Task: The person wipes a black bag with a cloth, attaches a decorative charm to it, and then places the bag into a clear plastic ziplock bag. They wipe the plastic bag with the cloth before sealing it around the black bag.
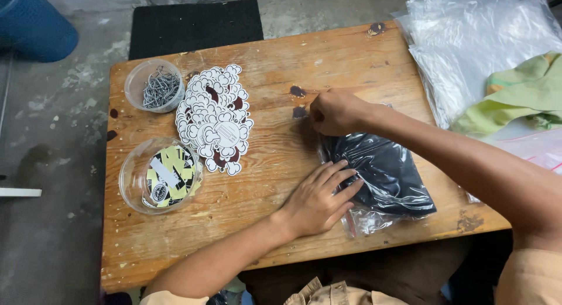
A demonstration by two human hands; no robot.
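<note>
A clear plastic bag with a folded black garment (386, 173) inside lies on the wooden table (263, 223). My left hand (319, 199) rests flat on the bag's left edge, fingers spread, pressing it down. My right hand (336, 112) is closed at the bag's far corner, pinching the plastic there. What the fingertips hold beyond the plastic is hidden.
A pile of cloud-shaped stickers (213, 117) lies left of centre. A clear tub of metal pins (155, 85) and a clear tub of yellow-black tags (161, 175) stand at the left. Empty plastic bags (474, 41) and a green cloth (515, 94) lie at the right. A blue bin (32, 24) stands on the floor.
</note>
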